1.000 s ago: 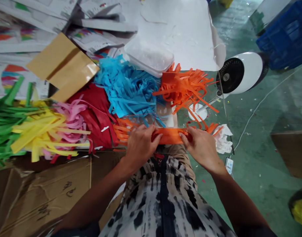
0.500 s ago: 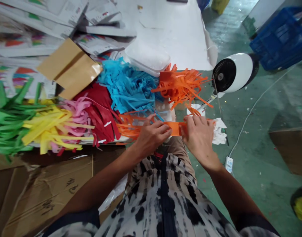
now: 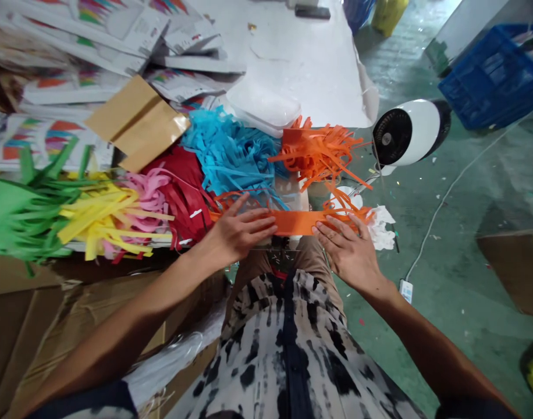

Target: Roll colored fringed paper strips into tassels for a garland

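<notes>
A fringed sheet of orange tissue paper [image 3: 296,223] lies along the table's front edge, its plain middle band flat and its cut strips trailing off both ends. My left hand [image 3: 234,233] rests on the left part of it, fingers stretched out. On the right part lies my right hand [image 3: 350,247], its fingers spread over the band's end and the strips. Just behind are a blue fringed paper bundle [image 3: 231,151] and an orange fringed bundle [image 3: 321,148]. A dark red fringed bundle [image 3: 183,189] sits to the left of my left hand.
Pink [image 3: 150,189], yellow [image 3: 103,212] and green [image 3: 26,215] fringed bundles lie farther left. Behind them are a brown cardboard piece [image 3: 138,125] and printed packets [image 3: 113,35]. A clear plastic tray [image 3: 264,107] sits behind the blue bundle. A fan [image 3: 412,131] stands off the right edge.
My left hand has slid left and my fingers have flattened out, so more of the orange band shows between my hands. The right hand's fingers have spread. The view has shifted slightly.
</notes>
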### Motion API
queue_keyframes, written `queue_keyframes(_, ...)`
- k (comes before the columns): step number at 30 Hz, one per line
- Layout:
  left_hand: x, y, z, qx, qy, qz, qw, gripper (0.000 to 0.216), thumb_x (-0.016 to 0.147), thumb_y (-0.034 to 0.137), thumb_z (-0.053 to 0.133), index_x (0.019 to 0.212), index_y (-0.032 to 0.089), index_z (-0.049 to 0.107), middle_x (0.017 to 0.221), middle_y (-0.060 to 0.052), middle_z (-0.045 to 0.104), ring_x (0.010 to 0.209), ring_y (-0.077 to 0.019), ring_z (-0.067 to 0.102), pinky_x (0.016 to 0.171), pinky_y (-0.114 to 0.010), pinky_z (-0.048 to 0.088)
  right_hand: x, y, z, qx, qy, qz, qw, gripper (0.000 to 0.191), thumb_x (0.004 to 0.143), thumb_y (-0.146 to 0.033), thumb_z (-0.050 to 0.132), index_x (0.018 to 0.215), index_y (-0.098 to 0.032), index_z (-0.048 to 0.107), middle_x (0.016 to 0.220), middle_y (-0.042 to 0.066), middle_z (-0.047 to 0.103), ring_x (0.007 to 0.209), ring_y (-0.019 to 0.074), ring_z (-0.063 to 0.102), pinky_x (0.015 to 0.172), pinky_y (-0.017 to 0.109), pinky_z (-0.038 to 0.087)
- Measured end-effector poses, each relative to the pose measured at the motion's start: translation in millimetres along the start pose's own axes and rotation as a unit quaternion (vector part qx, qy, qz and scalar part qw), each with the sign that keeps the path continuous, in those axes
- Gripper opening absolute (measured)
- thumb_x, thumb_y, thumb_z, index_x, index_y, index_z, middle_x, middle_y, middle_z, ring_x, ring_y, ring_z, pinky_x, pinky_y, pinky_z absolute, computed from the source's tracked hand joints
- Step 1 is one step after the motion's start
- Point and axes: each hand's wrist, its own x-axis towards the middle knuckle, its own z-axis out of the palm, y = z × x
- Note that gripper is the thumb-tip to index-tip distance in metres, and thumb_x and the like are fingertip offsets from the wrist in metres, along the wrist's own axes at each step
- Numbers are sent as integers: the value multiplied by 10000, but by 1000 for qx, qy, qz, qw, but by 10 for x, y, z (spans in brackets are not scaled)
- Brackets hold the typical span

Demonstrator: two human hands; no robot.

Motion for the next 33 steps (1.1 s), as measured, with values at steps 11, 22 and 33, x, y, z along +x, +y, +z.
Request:
queue_keyframes(11, 223, 770, 331, 10, 66, -76, 995, 412, 984, 253, 665, 1377, 130, 668, 1399, -151, 708, 1285, -295, 660, 1140, -474, 529, -109, -182, -56, 46, 18, 15, 999, 351, 992, -238, 585, 1290, -358, 726, 1307, -2, 769, 1292, 262, 650, 1279, 634, 210)
queue_keyframes(22, 111, 699, 187, -91, 88, -180, 975, 149, 1037, 278, 636, 1073, 277, 780, 1083, -5, 820, 1022, -175, 715, 952, -385, 476, 27, -90, -118, 146, 9, 54, 988, 229, 1060, -352, 578, 1165, -325, 779, 1075, 8, 775, 1121, 211, 628, 1169, 475, 288)
queue_keyframes(33, 217, 617, 229, -3, 40, -319, 947, 225, 1053, 356, 561, 944, 198, 678, 995, -91, 725, 975, -277, 610, 869, -430, 427, 275, -222, -117, 94, -47, 178, 978, 329, 1079, -400, 468, 930, -205, 688, 972, 78, 781, 1068, 282, 600, 957, 439, 306)
